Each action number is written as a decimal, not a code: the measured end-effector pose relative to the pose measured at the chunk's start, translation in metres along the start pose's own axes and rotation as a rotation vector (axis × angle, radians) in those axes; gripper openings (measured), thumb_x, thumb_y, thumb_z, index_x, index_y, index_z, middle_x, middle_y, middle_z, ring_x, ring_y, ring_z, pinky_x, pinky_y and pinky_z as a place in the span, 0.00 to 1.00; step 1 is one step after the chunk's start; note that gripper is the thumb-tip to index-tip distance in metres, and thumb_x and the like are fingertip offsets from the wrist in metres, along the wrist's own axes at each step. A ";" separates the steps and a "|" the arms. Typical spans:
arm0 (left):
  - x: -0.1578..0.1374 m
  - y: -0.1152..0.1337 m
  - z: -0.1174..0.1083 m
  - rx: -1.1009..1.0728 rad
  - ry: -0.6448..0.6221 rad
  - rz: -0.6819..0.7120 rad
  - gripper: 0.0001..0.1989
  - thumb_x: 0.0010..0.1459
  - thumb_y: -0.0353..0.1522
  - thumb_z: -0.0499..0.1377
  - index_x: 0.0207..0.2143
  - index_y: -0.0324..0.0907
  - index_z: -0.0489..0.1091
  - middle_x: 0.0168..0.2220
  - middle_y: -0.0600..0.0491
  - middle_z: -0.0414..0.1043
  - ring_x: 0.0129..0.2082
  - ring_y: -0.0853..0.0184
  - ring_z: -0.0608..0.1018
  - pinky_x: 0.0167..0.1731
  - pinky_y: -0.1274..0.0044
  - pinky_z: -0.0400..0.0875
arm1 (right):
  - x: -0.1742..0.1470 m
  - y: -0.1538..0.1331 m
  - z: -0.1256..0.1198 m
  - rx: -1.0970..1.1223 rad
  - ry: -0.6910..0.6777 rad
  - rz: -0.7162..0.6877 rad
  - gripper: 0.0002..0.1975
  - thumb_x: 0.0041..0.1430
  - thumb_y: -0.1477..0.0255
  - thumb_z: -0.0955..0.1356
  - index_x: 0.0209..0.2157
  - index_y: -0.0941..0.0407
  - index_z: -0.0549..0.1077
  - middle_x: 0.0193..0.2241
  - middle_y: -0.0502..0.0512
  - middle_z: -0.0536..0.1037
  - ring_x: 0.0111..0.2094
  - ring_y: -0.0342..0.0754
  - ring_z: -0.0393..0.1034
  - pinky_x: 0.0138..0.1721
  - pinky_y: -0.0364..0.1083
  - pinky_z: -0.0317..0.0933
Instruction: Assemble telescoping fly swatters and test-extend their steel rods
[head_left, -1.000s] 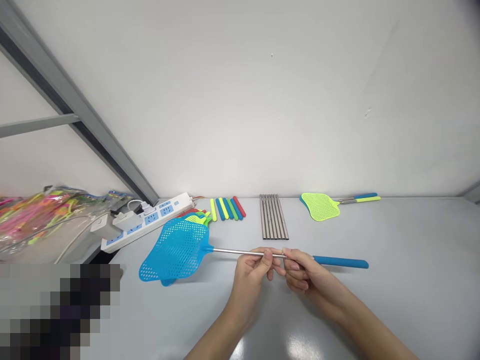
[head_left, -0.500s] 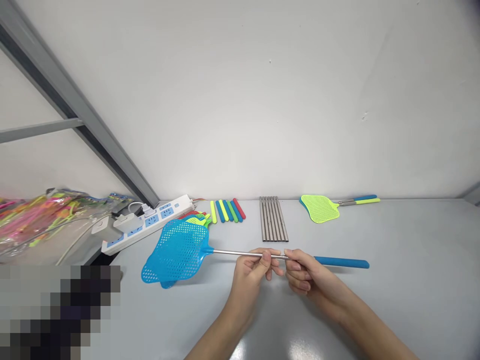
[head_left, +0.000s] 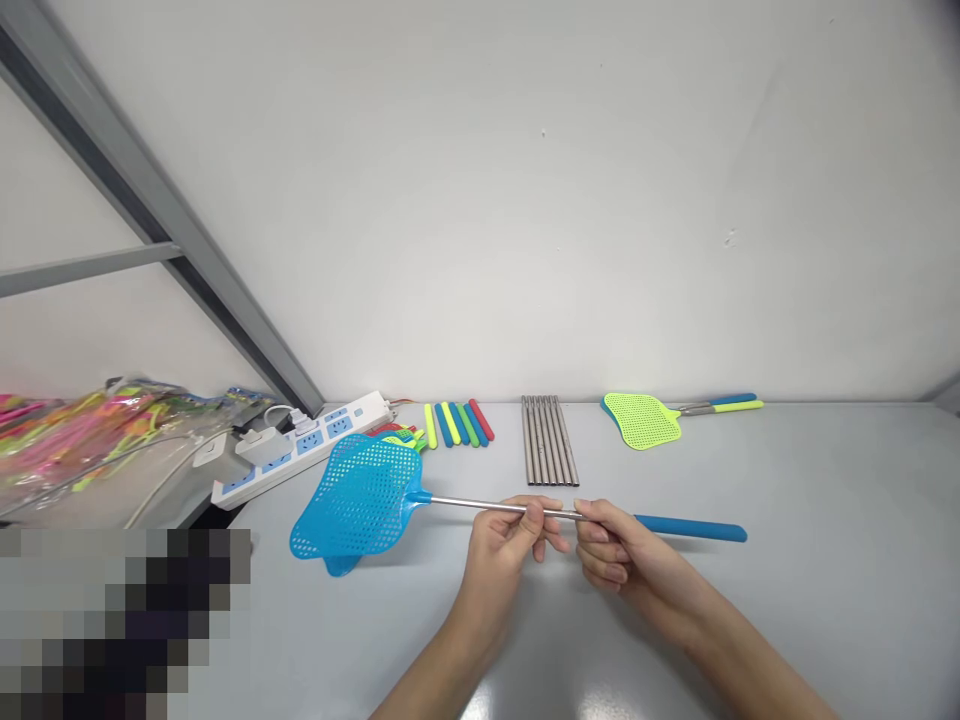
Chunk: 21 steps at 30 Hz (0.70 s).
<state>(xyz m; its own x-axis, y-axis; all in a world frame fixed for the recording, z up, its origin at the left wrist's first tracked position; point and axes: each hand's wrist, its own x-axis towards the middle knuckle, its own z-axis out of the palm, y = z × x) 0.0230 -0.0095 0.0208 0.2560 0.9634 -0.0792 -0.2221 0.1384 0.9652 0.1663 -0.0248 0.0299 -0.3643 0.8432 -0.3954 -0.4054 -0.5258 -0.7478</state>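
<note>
A blue fly swatter (head_left: 367,500) is held level above the table, its perforated head to the left and its blue handle to the right. My left hand (head_left: 514,540) pinches the thin metal rod between thumb and fingers. Close beside it, my right hand (head_left: 619,550) is closed round the rod near the handle, hiding part of the shaft. Under the swatter's head, another blue piece shows at the lower edge. Behind my hands lies a row of metal tubes (head_left: 550,440). Several coloured handle sleeves (head_left: 459,424) lie further left.
Two finished-looking swatters, the upper one yellow-green (head_left: 645,420), lie at the back right. A white power strip (head_left: 300,450) with plugs sits at the left, next to plastic-bagged colourful items (head_left: 97,435). Red and green swatter heads (head_left: 405,434) lie partly hidden behind the blue one.
The rod has slid out very slightly between my hands, the right hand and handle shifting a little to the right. The whole view has also shifted slightly.
</note>
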 end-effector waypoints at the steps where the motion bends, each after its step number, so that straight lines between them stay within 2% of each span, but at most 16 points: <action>1: 0.000 0.000 0.000 -0.004 0.000 0.000 0.13 0.51 0.36 0.54 0.33 0.36 0.72 0.22 0.51 0.68 0.21 0.71 0.68 0.22 0.80 0.58 | 0.000 0.000 0.000 0.004 0.003 0.004 0.16 0.54 0.65 0.59 0.17 0.56 0.54 0.13 0.42 0.43 0.16 0.38 0.37 0.21 0.42 0.39; 21: 0.002 -0.004 -0.002 0.001 0.049 0.070 0.17 0.52 0.40 0.52 0.30 0.36 0.72 0.22 0.49 0.70 0.21 0.71 0.69 0.22 0.79 0.59 | 0.000 0.000 -0.002 0.031 0.008 0.001 0.17 0.55 0.64 0.59 0.16 0.57 0.54 0.12 0.42 0.44 0.16 0.38 0.38 0.21 0.42 0.39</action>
<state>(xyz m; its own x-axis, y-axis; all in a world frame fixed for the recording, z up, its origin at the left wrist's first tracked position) 0.0230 -0.0075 0.0163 0.1941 0.9807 -0.0236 -0.2368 0.0702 0.9690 0.1684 -0.0245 0.0291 -0.3583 0.8434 -0.4004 -0.4307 -0.5298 -0.7306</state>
